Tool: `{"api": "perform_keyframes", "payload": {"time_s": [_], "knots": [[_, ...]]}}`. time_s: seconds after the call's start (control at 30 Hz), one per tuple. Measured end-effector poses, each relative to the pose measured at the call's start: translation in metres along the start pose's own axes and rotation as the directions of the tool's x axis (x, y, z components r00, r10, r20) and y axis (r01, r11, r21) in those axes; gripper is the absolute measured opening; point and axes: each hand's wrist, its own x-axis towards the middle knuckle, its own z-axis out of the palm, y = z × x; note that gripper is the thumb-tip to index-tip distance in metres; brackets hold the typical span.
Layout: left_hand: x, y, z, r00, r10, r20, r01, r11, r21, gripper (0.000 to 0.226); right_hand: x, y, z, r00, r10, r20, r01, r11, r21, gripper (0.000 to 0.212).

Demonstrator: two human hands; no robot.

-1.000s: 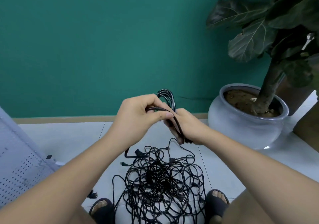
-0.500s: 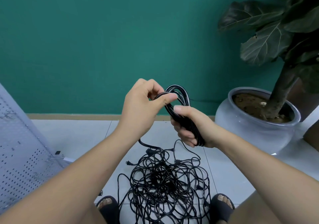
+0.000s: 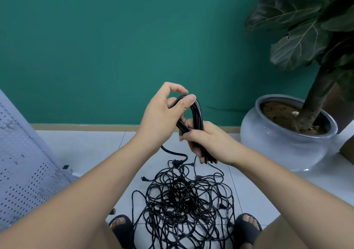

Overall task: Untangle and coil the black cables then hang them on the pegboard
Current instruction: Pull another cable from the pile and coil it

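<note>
A coiled bundle of black cable (image 3: 198, 117) is held upright in front of me. My right hand (image 3: 206, 143) grips the bundle around its lower half. My left hand (image 3: 162, 114) pinches the looped top of the same bundle between thumb and fingers. A loose end of that cable (image 3: 172, 152) trails down from under my left hand. A big tangle of black cables (image 3: 183, 204) with several plugs lies on the tiled floor between my sandalled feet. The grey pegboard (image 3: 21, 172) leans at the left edge.
A large grey pot (image 3: 283, 145) with a big-leafed plant (image 3: 306, 37) stands on the right against the green wall. A small black plug (image 3: 65, 166) and a white item lie at the pegboard's foot. My feet (image 3: 247, 227) flank the tangle.
Both hands have lifted the coil and stood it more upright. My left thumb has moved up over the top of the loop, while my right hand has closed lower around the bundle.
</note>
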Motion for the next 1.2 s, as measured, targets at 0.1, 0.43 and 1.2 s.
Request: {"api": "perform_keyframes", "payload": {"time_s": [0.1, 0.43, 1.2], "knots": [[0.004, -0.001, 0.001, 0.997, -0.073, 0.004, 0.073, 0.986, -0.153, 0.030, 0.002, 0.002, 0.010, 0.999, -0.028, 0.045, 0.028, 1.000, 0.006, 0.028], [0.012, 0.000, 0.011, 0.984, -0.178, 0.024, 0.173, 0.901, -0.398, 0.029, 0.009, -0.005, 0.026, 0.999, -0.046, 0.005, 0.046, 0.994, -0.097, 0.022], [-0.010, -0.047, 0.041, 0.920, -0.189, 0.343, 0.193, 0.981, 0.024, 0.029, 0.004, -0.003, -0.023, 0.914, 0.084, -0.397, 0.166, 0.816, 0.553, 0.028]]}}
